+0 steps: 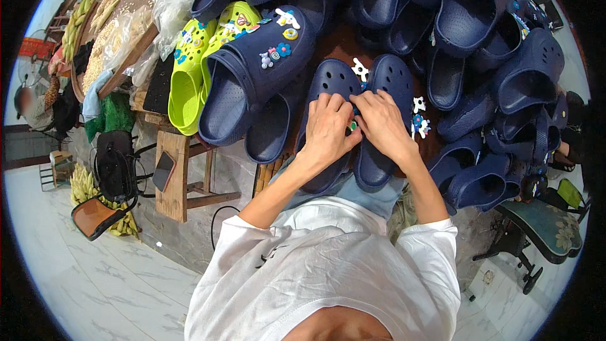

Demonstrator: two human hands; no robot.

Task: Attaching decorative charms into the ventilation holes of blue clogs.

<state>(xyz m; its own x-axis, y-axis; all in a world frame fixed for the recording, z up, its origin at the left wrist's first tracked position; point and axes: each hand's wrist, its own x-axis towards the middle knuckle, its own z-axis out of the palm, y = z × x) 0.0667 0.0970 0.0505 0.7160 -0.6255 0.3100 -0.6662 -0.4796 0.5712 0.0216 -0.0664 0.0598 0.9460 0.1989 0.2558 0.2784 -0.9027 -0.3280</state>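
Note:
Two dark navy foam clogs stand side by side before me, the left clog (pixel 332 79) and the right clog (pixel 390 73). My left hand (pixel 328 125) rests over the left clog with its fingers curled inward. Over the inner side of the right clog bends my right hand (pixel 384 121), its fingertips close to the left hand's. Between the hands shows a bit of a small green and white charm (pixel 352 127); what the fingertips pinch is hidden. A white animal-shaped charm (pixel 360 68) lies between the clog toes. More charms, white and blue (pixel 420 125), lie right of the right clog.
Many navy clogs (pixel 470 9) pile up at the back and right. A decorated navy clog (pixel 262 66) and lime-green clogs (pixel 187 85) stand left. Nearby are a wooden stool (pixel 172 196) with a phone (pixel 164 171), an office chair (pixel 536 230) and another person (pixel 41 110) far left.

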